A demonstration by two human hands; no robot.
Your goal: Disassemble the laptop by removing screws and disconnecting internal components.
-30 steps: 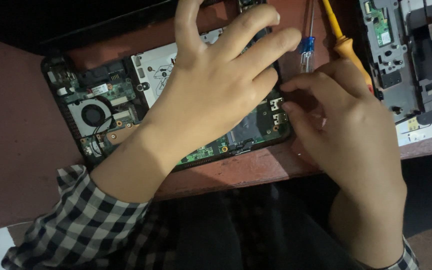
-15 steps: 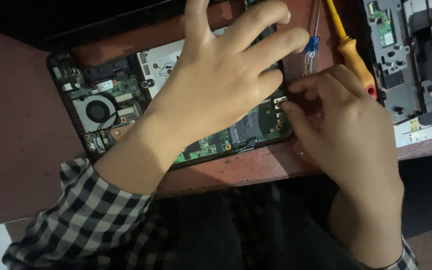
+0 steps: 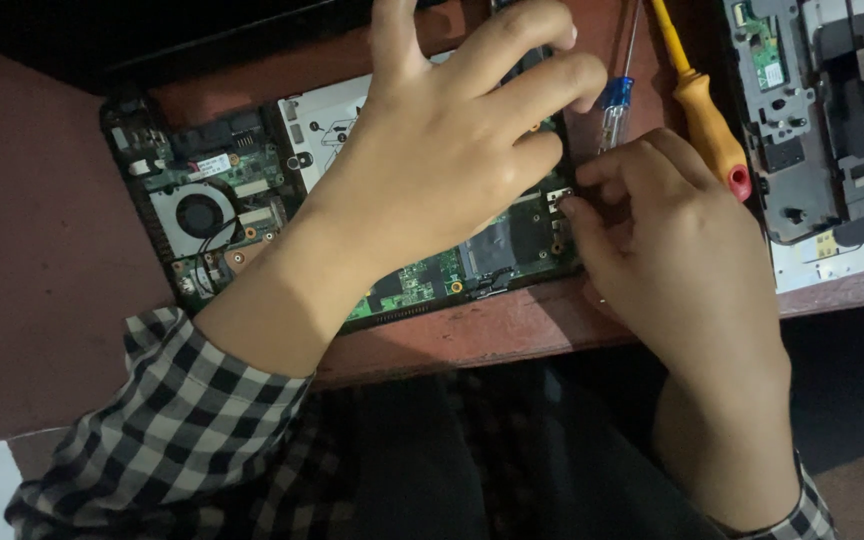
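An opened laptop base (image 3: 252,215) lies on a reddish-brown table (image 3: 42,270), its green circuit board and round fan (image 3: 198,215) exposed. My left hand (image 3: 452,150) rests flat across the middle of the board, fingers spread toward the far right corner. My right hand (image 3: 667,250) sits at the base's right edge, its fingertips pinched against a small metal part at the board's corner; I cannot tell whether they grip it. A blue-handled screwdriver (image 3: 614,105) and an orange-handled screwdriver (image 3: 707,125) lie just beyond my right hand.
A detached grey laptop cover panel (image 3: 832,130) with metal brackets lies at the far right. The table's front edge runs under my wrists. A dark laptop lid stands behind the base. Checked sleeves cover both forearms.
My left hand has lifted its fingers slightly toward the far edge of the board. My right hand stays at the board's right corner, with small finger shifts.
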